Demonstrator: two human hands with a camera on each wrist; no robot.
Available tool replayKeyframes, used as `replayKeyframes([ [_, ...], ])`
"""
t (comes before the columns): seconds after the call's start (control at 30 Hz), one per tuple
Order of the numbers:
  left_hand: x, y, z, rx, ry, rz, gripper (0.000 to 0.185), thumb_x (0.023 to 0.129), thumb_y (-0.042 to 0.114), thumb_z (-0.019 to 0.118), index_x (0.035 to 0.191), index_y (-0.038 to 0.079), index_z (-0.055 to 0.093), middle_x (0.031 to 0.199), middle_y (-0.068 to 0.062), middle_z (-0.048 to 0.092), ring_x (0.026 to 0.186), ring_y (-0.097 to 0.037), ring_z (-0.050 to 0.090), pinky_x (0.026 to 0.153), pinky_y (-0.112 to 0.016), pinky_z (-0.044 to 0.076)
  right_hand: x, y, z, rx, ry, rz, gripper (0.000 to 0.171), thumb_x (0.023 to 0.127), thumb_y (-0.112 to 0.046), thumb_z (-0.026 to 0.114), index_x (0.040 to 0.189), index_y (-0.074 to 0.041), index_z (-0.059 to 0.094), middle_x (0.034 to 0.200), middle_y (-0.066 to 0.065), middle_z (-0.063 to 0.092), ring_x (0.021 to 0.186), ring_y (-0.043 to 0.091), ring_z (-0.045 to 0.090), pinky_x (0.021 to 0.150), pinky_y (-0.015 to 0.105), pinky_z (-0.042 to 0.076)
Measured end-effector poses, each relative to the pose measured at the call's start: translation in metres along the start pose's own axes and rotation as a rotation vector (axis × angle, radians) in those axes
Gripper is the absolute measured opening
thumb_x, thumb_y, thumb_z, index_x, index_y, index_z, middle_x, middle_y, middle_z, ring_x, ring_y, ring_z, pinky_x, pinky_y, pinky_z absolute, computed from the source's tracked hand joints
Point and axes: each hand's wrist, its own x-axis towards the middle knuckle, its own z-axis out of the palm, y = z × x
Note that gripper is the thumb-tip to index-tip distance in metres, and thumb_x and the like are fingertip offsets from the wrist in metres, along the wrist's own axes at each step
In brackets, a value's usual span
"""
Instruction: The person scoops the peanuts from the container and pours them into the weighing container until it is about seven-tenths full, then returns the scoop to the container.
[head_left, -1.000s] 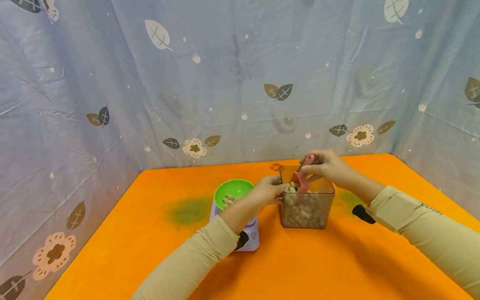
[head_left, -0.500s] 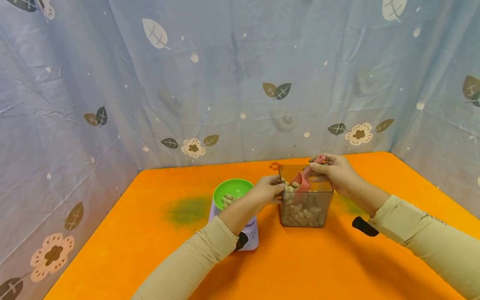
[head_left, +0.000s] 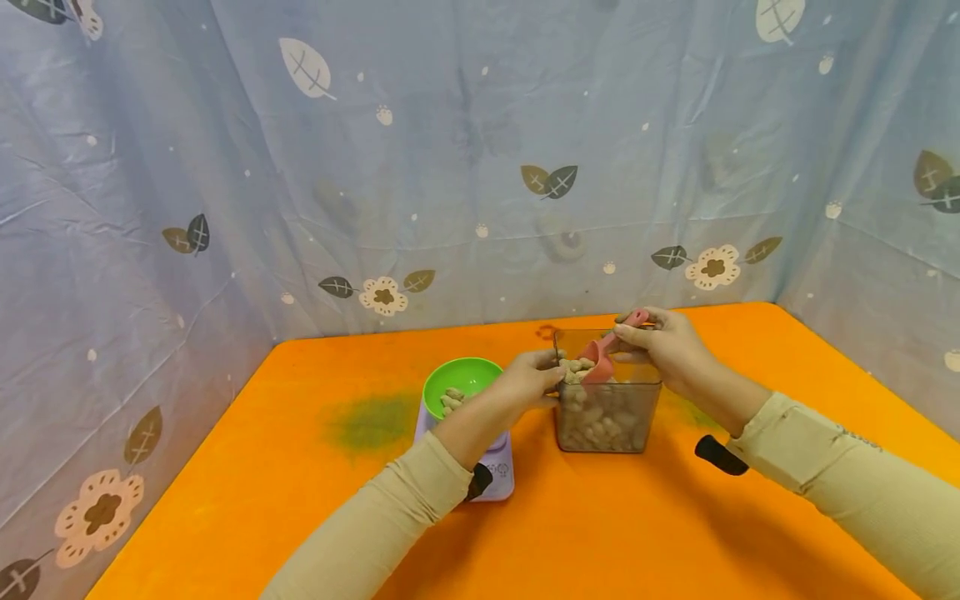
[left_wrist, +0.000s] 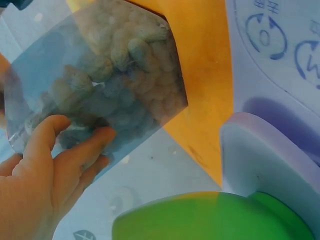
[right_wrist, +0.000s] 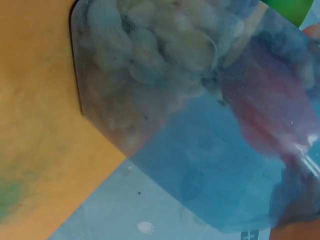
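Right hand (head_left: 663,346) pinches pink plastic scoop (head_left: 603,360), blade down in clear square peanut container (head_left: 606,417). Left hand (head_left: 534,382) fingers flat against container's near-left wall; green bowl (head_left: 459,382) just left.

The scoop's bowl (head_left: 592,369) is partly masked by the clear container (head_left: 607,417) wall, and in the right wrist view it is seen only as a pink blur (right_wrist: 270,110) through the plastic. The right hand (right_wrist: 295,231) is cut off there at the bottom corner. The scale's display (head_left: 498,468) is too small to be read, half covered by the left sleeve. The green bowl (left_wrist: 210,220) is cropped by the lower edge.
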Motion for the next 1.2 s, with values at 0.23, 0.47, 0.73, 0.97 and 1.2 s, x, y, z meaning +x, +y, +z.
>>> replayKeyframes([
  [0.23,0.001,-0.001,0.001,-0.013,0.008,-0.009,0.046,0.103,0.001,0.042,0.148,-0.004,0.034,0.144,-0.024,0.043,0.128,-0.038,0.046,0.100,-0.049,0.045,0.003,-0.002,0.002,-0.095,-0.037,0.063,0.020,0.100,-0.002,0.050,0.114,0.011,0.047,0.083,0.001,0.068,0.076,0.009,0.069,0.074,0.026,0.058],
  [0.47,-0.001,0.002,0.003,-0.008,-0.010,-0.019,0.044,0.103,0.003,0.042,0.146,-0.005,0.037,0.139,-0.021,0.049,0.126,-0.035,0.049,0.101,-0.048,0.045,0.008,-0.001,0.000,-0.090,-0.072,0.096,0.029,0.101,0.000,0.046,0.123,0.017,0.041,0.082,0.000,0.069,0.075,0.008,0.069,0.071,0.023,0.058],
  [0.73,-0.002,0.002,0.002,0.001,-0.004,-0.034,0.046,0.104,0.007,0.044,0.147,-0.004,0.035,0.141,-0.020,0.048,0.126,-0.033,0.049,0.101,-0.046,0.046,0.009,-0.001,-0.005,-0.009,-0.080,0.104,0.016,0.101,0.000,0.045,0.113,0.012,0.044,0.079,0.001,0.071,0.073,0.008,0.070,0.064,0.019,0.057],
  [0.97,-0.003,0.002,0.002,0.002,0.004,-0.013,0.043,0.104,0.003,0.041,0.146,-0.002,0.039,0.138,-0.022,0.049,0.126,-0.035,0.050,0.099,-0.047,0.047,0.007,-0.001,-0.012,0.191,-0.061,0.128,0.011,0.101,0.000,0.045,0.108,0.008,0.043,0.080,0.007,0.071,0.074,0.011,0.071,0.064,0.018,0.057],
  [1.2,-0.002,0.002,0.004,0.010,0.004,-0.020,0.046,0.104,0.004,0.042,0.149,-0.002,0.033,0.143,-0.022,0.045,0.130,-0.036,0.046,0.101,-0.047,0.046,0.000,0.005,-0.030,0.421,-0.069,0.162,0.023,0.100,0.001,0.045,0.089,0.002,0.065,0.081,0.013,0.072,0.077,0.017,0.072,0.070,0.023,0.058],
])
